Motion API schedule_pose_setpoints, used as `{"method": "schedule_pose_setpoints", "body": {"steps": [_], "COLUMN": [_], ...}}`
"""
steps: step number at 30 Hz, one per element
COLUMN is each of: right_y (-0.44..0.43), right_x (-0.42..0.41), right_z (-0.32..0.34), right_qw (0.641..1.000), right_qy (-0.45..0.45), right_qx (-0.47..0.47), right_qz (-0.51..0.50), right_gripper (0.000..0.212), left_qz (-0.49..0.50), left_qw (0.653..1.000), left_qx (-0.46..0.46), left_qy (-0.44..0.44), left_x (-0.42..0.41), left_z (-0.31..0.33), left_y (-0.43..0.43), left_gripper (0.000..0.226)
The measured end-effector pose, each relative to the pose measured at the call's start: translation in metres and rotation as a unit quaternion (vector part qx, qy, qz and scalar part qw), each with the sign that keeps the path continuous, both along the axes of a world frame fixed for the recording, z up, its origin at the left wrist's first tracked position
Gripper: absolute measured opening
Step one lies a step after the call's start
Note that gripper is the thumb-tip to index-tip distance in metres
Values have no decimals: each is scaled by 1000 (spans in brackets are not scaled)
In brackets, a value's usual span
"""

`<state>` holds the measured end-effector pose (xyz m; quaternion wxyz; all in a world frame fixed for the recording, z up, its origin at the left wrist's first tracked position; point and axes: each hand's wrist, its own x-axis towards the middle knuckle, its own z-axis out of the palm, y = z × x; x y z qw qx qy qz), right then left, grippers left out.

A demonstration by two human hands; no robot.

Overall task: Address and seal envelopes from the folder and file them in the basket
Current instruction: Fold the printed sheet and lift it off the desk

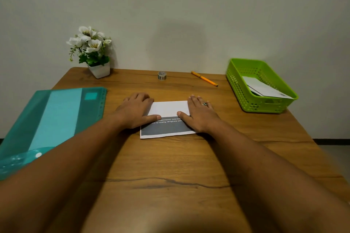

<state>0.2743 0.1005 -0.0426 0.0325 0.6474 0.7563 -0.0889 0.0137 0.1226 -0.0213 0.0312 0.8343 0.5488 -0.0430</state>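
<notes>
A folded paper envelope (167,118) lies flat on the wooden table (170,166), white on its far half and dark grey with white print on its near half. My left hand (135,111) presses flat on its left end, thumb along the fold. My right hand (199,113), wearing a ring, presses flat on its right end, thumb pointing inward. A teal folder (51,119) lies at the left. At the right stands a green basket (246,89) holding a white envelope (265,88). An orange pen (204,78) and a roll of tape (162,75) lie near the wall.
A white pot of artificial white flowers (92,51) stands at the table's back left corner against the wall. The table's right edge runs just past the basket, with floor beyond it.
</notes>
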Motion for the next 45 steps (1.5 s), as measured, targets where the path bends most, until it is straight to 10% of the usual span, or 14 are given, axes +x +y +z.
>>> {"method": "schedule_pose_setpoints", "body": {"steps": [10,17,27,35,45], "right_y": [-7,-18,-23,-26,-17], "right_x": [1,-8,-20,-16,-9], "right_z": [20,49,60,20,-7], "right_qw": [1000,995,973,984,995], "right_qy": [19,46,-39,-24,28], "right_qx": [15,76,215,170,53], "right_qz": [3,42,66,57,76], "right_gripper": [89,97,24,32,92], "left_qz": [16,-30,-48,-65,-84], "left_qw": [995,995,982,992,993], "left_qx": [-69,58,174,83,13], "left_qy": [-65,-70,-52,-71,-80], "left_x": [9,20,28,27,21], "left_z": [22,33,38,0,-27], "left_y": [3,-16,-25,-30,-19], "left_gripper": [80,77,35,53,64]}}
